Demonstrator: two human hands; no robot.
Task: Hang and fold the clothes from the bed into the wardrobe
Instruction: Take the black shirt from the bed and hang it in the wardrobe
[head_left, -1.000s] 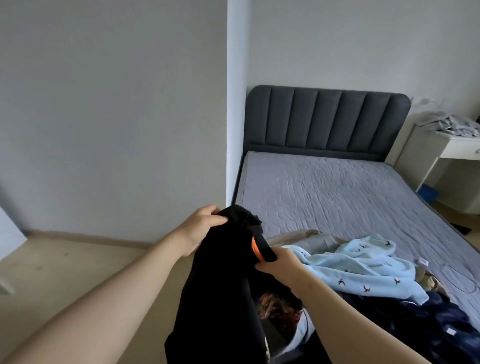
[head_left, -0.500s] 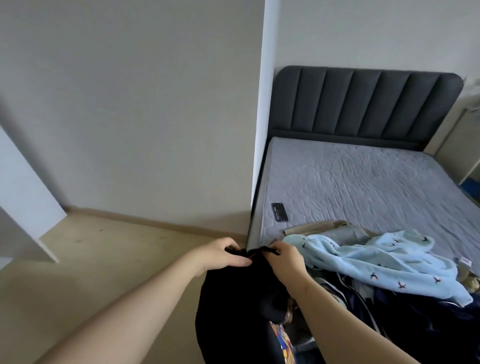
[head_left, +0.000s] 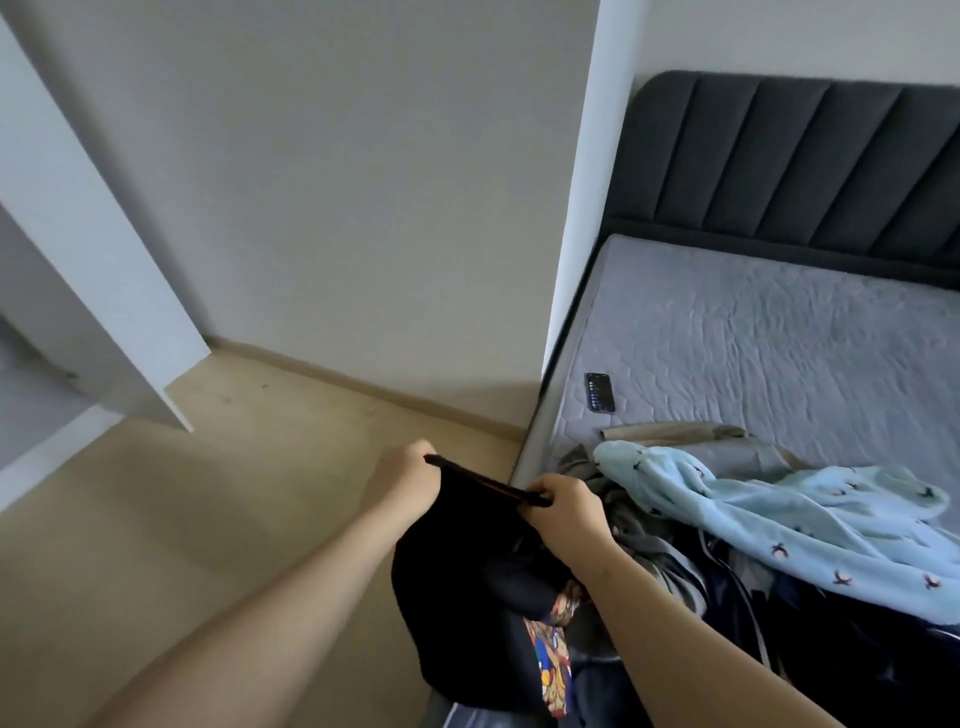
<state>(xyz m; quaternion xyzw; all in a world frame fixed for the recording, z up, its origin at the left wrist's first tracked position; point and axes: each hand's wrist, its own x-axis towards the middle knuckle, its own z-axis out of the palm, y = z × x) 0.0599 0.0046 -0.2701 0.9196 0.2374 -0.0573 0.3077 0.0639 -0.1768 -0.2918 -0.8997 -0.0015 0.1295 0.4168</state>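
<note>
- Bed (head_left: 753, 332): clothes heaped at its near left corner.
- Light blue garment (head_left: 779, 499) lies on top of the heap.
- Black garment (head_left: 467, 582) hangs beside the bed's left edge, its top edge stretched between the hands.
- Left hand (head_left: 408, 475) and right hand (head_left: 566, 506): fingers clamped on that edge.
- Phone (head_left: 600, 392) lies near the bed's left edge.

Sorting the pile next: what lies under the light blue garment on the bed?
Beige cloth, grey cloth and dark navy clothes poke out beneath the light blue garment; anything fully under it is covered.
</note>
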